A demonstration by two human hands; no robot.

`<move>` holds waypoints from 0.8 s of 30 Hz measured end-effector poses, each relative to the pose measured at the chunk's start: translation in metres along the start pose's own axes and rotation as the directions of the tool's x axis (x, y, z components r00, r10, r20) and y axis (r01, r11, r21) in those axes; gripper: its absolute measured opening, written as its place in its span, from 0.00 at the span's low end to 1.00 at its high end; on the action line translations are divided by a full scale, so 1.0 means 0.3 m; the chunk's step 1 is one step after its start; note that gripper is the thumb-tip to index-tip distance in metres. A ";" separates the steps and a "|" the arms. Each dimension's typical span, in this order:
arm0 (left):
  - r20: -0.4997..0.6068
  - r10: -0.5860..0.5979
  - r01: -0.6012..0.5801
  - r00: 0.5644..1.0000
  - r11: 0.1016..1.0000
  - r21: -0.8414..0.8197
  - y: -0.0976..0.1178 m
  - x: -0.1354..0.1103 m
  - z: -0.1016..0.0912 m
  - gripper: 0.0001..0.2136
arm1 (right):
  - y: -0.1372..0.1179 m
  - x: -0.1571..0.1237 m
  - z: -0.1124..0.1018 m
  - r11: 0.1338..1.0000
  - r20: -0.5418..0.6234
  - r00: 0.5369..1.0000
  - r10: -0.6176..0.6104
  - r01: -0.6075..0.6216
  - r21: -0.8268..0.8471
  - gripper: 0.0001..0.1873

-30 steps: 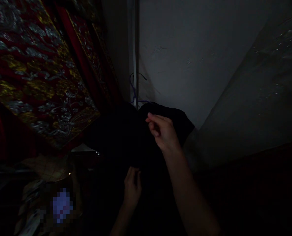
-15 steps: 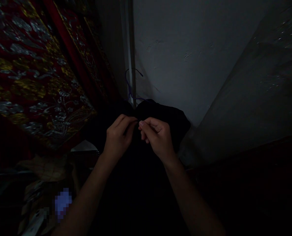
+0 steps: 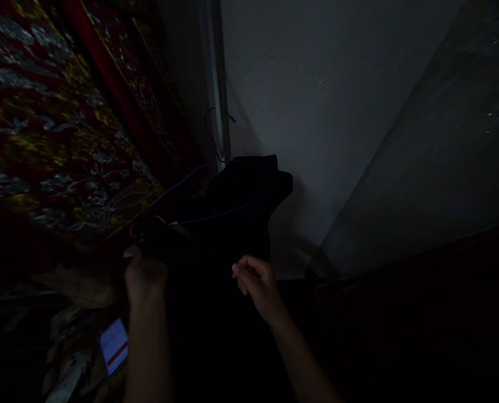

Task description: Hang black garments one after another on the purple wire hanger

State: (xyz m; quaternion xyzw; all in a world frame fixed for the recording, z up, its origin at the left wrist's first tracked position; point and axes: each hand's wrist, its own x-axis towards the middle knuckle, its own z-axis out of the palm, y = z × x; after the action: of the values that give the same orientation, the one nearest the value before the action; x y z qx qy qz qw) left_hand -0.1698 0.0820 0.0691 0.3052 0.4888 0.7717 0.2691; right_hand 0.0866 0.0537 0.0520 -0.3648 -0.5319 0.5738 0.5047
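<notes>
A black garment (image 3: 241,184) hangs from a thin purple wire hanger (image 3: 216,216); its left shoulder has come off the hanger, whose arm shows bare. At the left, my left hand (image 3: 146,277) is closed around the cloth near that loose shoulder, its fingers partly hidden and a bit blurred. In front of the garment's middle, my right hand (image 3: 255,282) is closed in a pinch with curled fingers on the dark cloth. The fabric between those fingertips is too dark to make out clearly.
Red cloth with gold and silver sequin embroidery (image 3: 60,129) hangs at the left. Behind the hanger runs a narrow vertical strip (image 3: 216,73) beside a grey wall (image 3: 316,112). A lit phone-like screen (image 3: 114,346) lies low on the left among clutter. The room is very dim.
My left hand has moved left and down, drawing the garment's shoulder off the hanger. My right hand has moved lower. The hanger has tilted and more of its wire shows.
</notes>
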 end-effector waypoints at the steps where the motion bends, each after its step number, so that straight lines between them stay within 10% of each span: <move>1: -0.013 -0.082 0.082 0.997 0.997 -0.016 -0.051 -0.045 0.004 0.15 | 0.010 -0.015 -0.005 1.000 -0.019 1.000 0.017 -0.016 0.025 0.21; 7: 0.039 -0.315 0.317 0.948 0.948 -0.040 -0.144 -0.328 0.108 0.13 | 0.060 -0.055 -0.077 0.954 -0.355 0.916 -0.189 0.085 -0.288 0.15; 13: 0.459 0.028 -0.132 0.888 0.971 0.198 0.029 -0.440 0.259 0.09 | 0.023 -0.059 -0.044 0.934 0.013 0.982 -0.189 0.184 -0.308 0.20; 16: 0.634 0.146 -0.346 0.759 0.916 0.204 0.060 -0.418 0.289 0.09 | -0.026 -0.048 -0.031 0.958 -0.008 0.987 -0.162 0.156 -0.240 0.15; 24: 0.948 -0.096 -0.314 0.303 0.929 0.194 -0.028 -0.333 0.187 0.17 | -0.245 0.078 -0.193 0.754 0.228 0.929 -0.290 0.369 -0.544 0.10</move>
State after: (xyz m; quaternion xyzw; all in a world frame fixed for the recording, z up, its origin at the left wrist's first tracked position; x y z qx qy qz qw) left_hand -0.0606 0.0470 0.0595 0.7738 0.3413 0.3625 0.3917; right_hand 0.1506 0.0848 0.1170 -0.3627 -0.7681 0.3093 0.4276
